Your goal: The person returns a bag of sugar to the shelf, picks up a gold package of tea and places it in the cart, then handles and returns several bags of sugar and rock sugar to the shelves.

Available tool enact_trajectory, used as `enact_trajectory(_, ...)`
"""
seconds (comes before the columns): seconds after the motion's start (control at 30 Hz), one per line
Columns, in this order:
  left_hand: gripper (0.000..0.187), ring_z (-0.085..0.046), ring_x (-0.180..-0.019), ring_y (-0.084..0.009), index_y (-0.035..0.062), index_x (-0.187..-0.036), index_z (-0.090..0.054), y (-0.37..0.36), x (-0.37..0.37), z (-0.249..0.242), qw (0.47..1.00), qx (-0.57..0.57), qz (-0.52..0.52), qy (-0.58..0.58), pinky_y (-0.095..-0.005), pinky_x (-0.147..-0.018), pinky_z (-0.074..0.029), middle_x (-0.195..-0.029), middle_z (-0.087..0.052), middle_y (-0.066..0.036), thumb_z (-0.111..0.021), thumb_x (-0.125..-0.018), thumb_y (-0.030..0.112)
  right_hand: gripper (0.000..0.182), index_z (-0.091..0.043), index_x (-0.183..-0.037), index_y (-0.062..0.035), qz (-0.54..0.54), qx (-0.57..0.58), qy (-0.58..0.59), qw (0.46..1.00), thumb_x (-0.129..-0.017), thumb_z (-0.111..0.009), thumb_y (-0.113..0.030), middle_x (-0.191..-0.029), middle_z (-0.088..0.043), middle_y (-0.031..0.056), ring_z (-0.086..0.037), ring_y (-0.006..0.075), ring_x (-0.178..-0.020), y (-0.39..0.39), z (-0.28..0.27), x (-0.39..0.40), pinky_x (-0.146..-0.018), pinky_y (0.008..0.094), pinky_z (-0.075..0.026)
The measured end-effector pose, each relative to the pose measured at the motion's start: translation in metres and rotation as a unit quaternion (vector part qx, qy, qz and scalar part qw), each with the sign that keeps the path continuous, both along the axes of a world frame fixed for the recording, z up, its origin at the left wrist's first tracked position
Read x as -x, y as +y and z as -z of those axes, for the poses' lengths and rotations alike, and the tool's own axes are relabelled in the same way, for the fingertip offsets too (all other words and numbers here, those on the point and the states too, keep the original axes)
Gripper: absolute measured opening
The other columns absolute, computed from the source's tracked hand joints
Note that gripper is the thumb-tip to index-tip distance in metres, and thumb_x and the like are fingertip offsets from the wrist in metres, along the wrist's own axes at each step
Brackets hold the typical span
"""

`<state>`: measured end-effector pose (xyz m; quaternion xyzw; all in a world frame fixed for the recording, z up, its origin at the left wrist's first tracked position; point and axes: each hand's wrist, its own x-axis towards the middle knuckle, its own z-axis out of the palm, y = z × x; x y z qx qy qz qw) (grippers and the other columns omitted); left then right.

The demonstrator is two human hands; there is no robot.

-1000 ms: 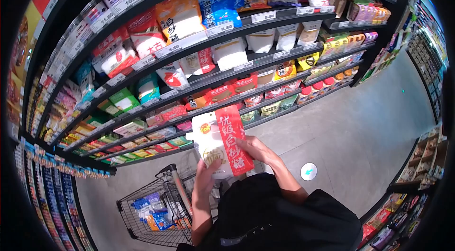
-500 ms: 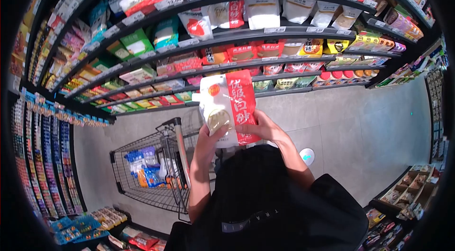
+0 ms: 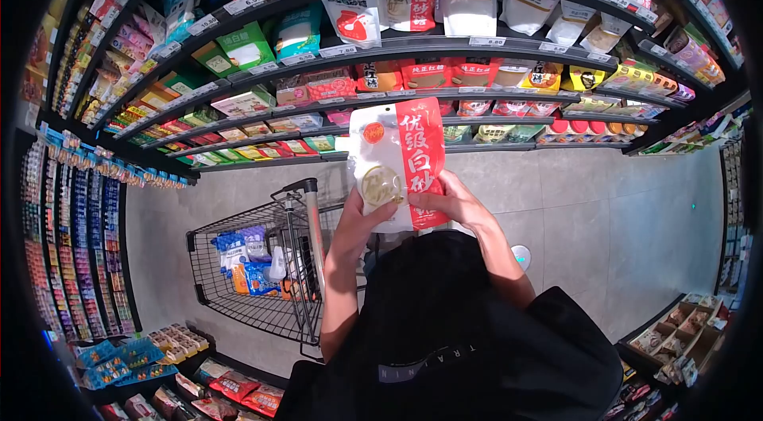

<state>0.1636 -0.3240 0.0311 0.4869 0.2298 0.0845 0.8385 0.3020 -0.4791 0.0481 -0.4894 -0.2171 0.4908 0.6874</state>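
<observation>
Upright in front of the shelves is a red and white bag of white sugar (image 3: 395, 159), its printed front toward me. My left hand (image 3: 358, 224) grips the lower left edge, with the thumb lying across the front. On the other side, my right hand (image 3: 461, 202) is closed around the lower right edge, its thumb pressing near the middle. The remaining fingers of both hands are mostly hidden behind the bag.
A wire shopping cart (image 3: 230, 311) stands at my left, with blue and purple packages (image 3: 253, 246) in it. Ahead, a curved-looking shelf (image 3: 445, 47) carries several rows of bagged goods. Divided wooden bins (image 3: 682, 324) are at the lower right, and blue trays (image 3: 119, 365) at the lower left.
The sugar bag sits slightly higher and further right in view, still between both hands. Shelves and cart have shifted a little in the picture as the camera moved.
</observation>
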Motion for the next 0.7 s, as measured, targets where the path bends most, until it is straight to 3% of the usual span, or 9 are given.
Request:
enact_trajectory(0.37,0.061,-0.059,-0.107,-0.0156,0.003,-0.134,-0.043,0.005,0.001,-0.015,1.0,0.007,-0.013,-0.002,-0.0314,-0.093,-0.048,-0.119,-0.06,-0.007,-0.073,-0.081,0.002,0.051,-0.05,-0.13,-0.003,-0.016,0.042,-0.025,0.999,-0.084,-0.071,-0.004,-0.122,-0.058,0.0052,-0.054,0.0132,-0.111,0.005,-0.004,-0.004,-0.095,0.0303,-0.044)
enact_trajectory(0.47,0.061,-0.059,-0.108,-0.0163,0.0022,-0.134,-0.043,0.008,-0.01,-0.013,1.0,-0.018,0.009,0.012,-0.0316,-0.094,-0.047,-0.119,-0.06,-0.008,-0.072,-0.081,0.002,0.05,-0.05,-0.129,-0.0033,-0.014,0.062,-0.09,0.994,-0.084,-0.071,-0.004,-0.119,-0.061,0.0045,-0.056,0.0119,-0.108,0.004,0.008,-0.018,-0.093,0.0298,-0.046)
enact_trajectory(0.53,0.062,-0.059,-0.108,-0.0169,0.0013,-0.135,-0.042,0.012,-0.026,-0.007,0.998,-0.042,0.03,0.031,-0.0318,-0.096,-0.046,-0.12,-0.059,-0.008,-0.072,-0.08,0.002,0.048,-0.049,-0.128,-0.0035,0.03,0.008,-0.039,0.999,-0.085,-0.07,-0.004,-0.114,-0.063,0.0037,-0.059,0.0107,-0.103,0.008,0.015,-0.03,-0.09,0.0298,-0.048)
enact_trajectory(0.63,0.063,-0.058,-0.109,-0.0157,0.0017,-0.133,-0.044,0.018,-0.063,0.01,0.996,-0.047,0.066,0.036,-0.0309,-0.096,-0.046,-0.12,-0.059,-0.008,-0.075,-0.078,0.002,0.047,-0.049,-0.128,-0.0037,0.115,0.055,-0.039,0.991,-0.085,-0.069,-0.004,-0.111,-0.065,0.0029,-0.06,0.0101,-0.099,0.007,0.038,-0.05,-0.088,0.0302,-0.05)
enact_trajectory(0.7,0.062,-0.057,-0.108,-0.0144,0.0014,-0.13,-0.045,0.026,-0.096,0.04,0.987,-0.145,0.064,0.016,-0.0303,-0.094,-0.046,-0.117,-0.059,-0.008,-0.078,-0.077,0.006,0.048,-0.049,-0.128,-0.0041,0.132,0.096,-0.052,0.985,-0.085,-0.07,-0.005,-0.11,-0.065,0.0029,-0.061,0.011,-0.098,0.009,0.055,-0.075,-0.087,0.0303,-0.05)
